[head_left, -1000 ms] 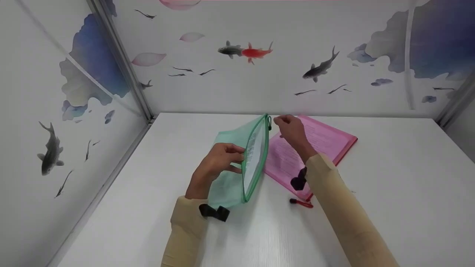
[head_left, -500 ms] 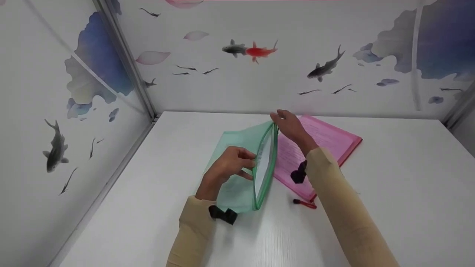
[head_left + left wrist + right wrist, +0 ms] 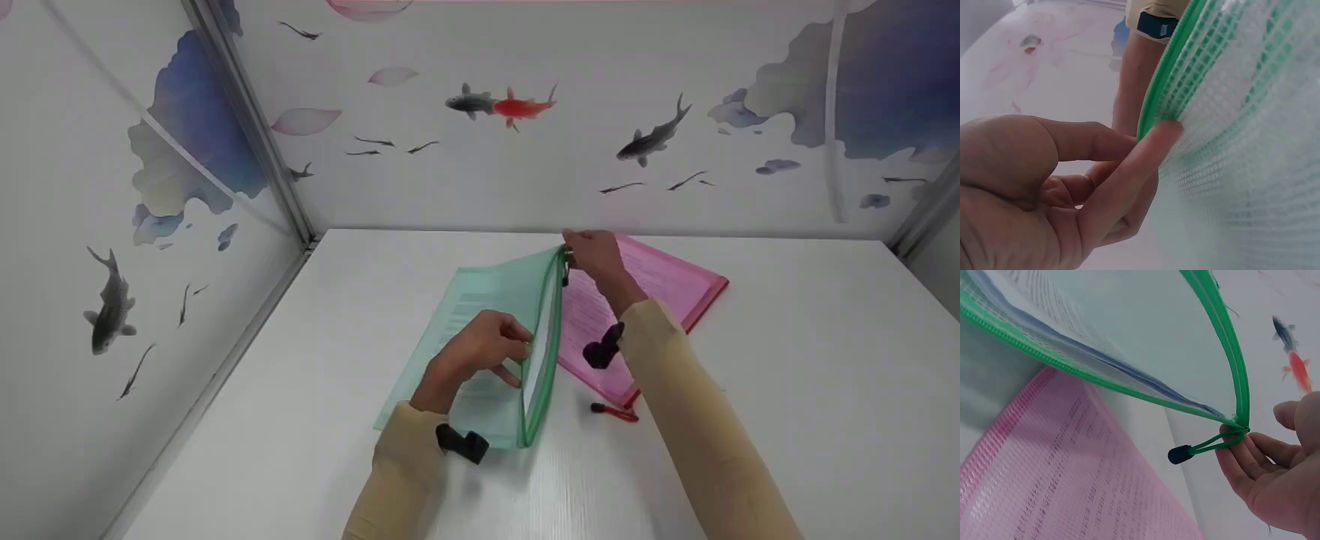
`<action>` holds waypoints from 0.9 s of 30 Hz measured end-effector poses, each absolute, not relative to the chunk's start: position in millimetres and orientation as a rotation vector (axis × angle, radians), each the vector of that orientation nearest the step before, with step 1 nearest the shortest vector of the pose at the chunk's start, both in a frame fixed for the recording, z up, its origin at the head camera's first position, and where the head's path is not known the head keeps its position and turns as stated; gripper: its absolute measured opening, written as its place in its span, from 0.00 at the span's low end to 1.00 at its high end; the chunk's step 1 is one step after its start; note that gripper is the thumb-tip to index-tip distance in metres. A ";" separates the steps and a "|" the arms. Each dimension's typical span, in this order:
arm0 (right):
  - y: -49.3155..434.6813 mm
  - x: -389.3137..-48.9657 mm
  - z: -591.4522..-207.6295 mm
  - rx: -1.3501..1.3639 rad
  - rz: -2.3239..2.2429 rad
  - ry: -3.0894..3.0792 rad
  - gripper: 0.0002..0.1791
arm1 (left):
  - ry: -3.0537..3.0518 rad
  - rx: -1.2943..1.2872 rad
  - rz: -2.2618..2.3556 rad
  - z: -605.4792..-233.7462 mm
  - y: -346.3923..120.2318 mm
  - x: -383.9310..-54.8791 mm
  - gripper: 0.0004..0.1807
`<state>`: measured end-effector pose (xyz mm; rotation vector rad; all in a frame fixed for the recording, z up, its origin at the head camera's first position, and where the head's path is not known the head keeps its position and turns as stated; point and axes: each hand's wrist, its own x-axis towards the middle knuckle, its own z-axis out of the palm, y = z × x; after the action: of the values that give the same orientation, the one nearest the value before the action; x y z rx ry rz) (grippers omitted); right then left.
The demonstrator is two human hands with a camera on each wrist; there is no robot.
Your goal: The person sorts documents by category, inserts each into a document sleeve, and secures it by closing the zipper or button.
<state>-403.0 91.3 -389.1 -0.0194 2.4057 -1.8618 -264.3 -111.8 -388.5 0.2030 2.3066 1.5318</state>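
A mint-green mesh zipper pouch stands part-way up, its green-zippered mouth apart and facing right, with paper inside. My left hand pinches the near lip of that mouth between thumb and fingers, as the left wrist view shows. My right hand is at the pouch's far corner. In the right wrist view its fingers touch the corner from behind, while the thumb is apart from them. From this corner hangs a zipper pull with a green cord and dark end.
A pink mesh zipper pouch with printed paper inside lies flat behind the right arm, partly covered by it. Its red pull cord lies on the white table. A white wall printed with fish stands behind the table.
The green pouch has shifted right and toward me, and its mouth has narrowed. My left hand moved along with it. My right hand, first apart from the pouch, has reached its far corner.
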 end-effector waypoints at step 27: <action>96.8 -392.0 -386.3 0.205 -1.716 2.387 0.26 | 2.416 0.321 1.137 -410.2 -81.1 -255.1 0.10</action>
<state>-392.0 96.8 -386.3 0.2054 2.3874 -1.7155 -255.1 -81.1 -410.2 0.3205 2.4161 1.1370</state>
